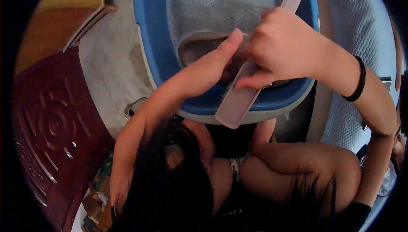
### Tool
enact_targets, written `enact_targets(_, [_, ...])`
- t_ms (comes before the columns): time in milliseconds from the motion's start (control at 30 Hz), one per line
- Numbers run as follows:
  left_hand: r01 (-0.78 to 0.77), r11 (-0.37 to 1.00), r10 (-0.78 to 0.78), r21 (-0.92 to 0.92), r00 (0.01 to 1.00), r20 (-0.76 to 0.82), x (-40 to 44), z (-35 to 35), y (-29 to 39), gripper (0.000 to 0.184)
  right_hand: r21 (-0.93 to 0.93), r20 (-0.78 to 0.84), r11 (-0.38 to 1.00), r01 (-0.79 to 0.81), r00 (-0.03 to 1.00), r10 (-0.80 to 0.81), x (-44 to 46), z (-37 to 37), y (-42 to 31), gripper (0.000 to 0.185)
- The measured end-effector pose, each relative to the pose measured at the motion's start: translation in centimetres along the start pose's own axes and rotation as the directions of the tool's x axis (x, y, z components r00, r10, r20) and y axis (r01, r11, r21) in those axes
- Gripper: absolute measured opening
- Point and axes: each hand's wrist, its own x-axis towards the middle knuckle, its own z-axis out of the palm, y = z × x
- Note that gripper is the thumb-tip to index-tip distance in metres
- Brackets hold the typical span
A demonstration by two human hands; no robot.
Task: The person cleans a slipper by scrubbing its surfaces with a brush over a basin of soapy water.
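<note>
Head view: a seated person's two bare hands were over a blue tub of cloudy, bubbly water. The right hand had its fingers wrapped around a pale pink brush with a heart-shaped hole in its handle; the brush slanted across the tub's near rim. The left hand was beside it, thumb raised; its other fingers were mostly hidden, so whether they gripped anything could not be told. What looked like a grey-brown shoe sat in the tub, partly covered by the hands. Scrubbing seemed under way, with suds already made; how much was clean could not be judged, and rinsing appeared yet to be done. Pale marks on the person's dark clothing were too small to read; no brand was legible.
</note>
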Motion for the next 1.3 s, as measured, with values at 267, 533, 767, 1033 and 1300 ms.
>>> enact_targets(267, [0.060,0.997,-0.055,-0.043,0.992,0.116,0.3,-1.7,0.1,0.070,-0.126,0.094,0.988,-0.091,0.990,0.103,1.0,-1.2,2.3,0.050])
enact_targets(533, [0.053,0.997,-0.048,-0.047,0.993,0.107,0.3,-0.7,-0.3,0.072,-0.152,0.052,0.983,-0.099,0.993,0.108,0.3,-1.9,2.3,0.052])
enact_targets(767, [0.018,0.998,-0.025,0.053,0.990,0.140,0.3,-1.8,-0.4,0.068,0.019,-0.027,0.989,-0.146,0.989,0.146,-0.6,0.0,2.6,0.052])
enact_targets(1033, [0.044,0.998,-0.041,-0.056,0.998,0.047,-1.0,-0.5,1.2,0.066,-0.149,0.101,0.986,-0.079,0.990,0.095,-1.1,-1.8,2.8,0.053])
enact_targets(1300, [0.073,0.996,-0.068,-0.057,0.993,0.093,0.4,-1.8,-0.8,0.070,-0.019,0.149,0.999,0.032,0.988,-0.029,0.8,-0.8,-1.3,0.050])
